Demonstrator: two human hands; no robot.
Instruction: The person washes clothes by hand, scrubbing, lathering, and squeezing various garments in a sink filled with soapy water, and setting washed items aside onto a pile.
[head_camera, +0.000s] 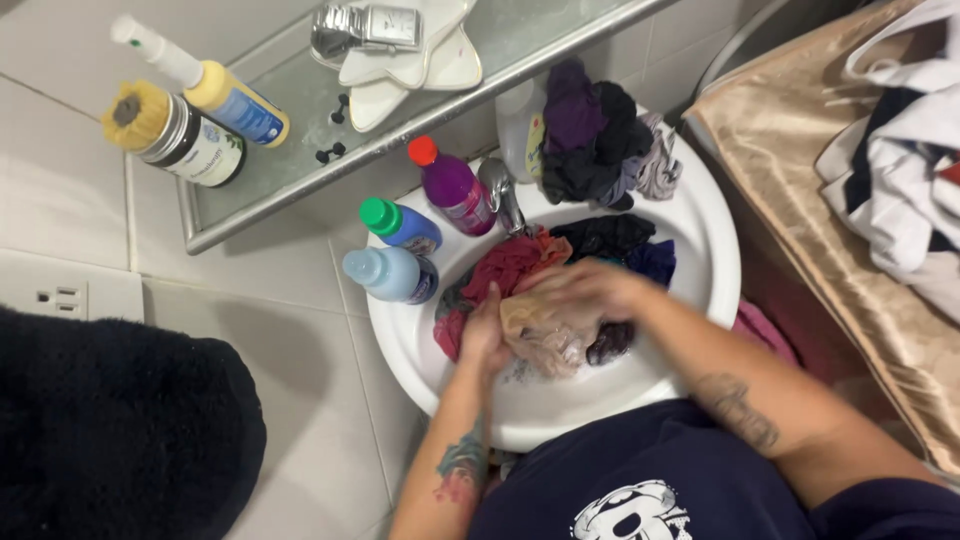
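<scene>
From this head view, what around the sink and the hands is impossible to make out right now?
- Right hand: motion-blurred, so its finger positions are unreadable.
- Left hand: fingers buried in the beige garment.
- Sink drain and water level: covered by the clothes.
- Faucet: only the spout shows; handles hidden behind the bottles and the dark clothes pile.
- Fabric heap at right: cut off by the frame edge.

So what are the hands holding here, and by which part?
Both hands, left hand and right hand, clutch a bunched beige garment over the white sink. It is too crumpled and blurred to tell which part each grip is on.
</scene>
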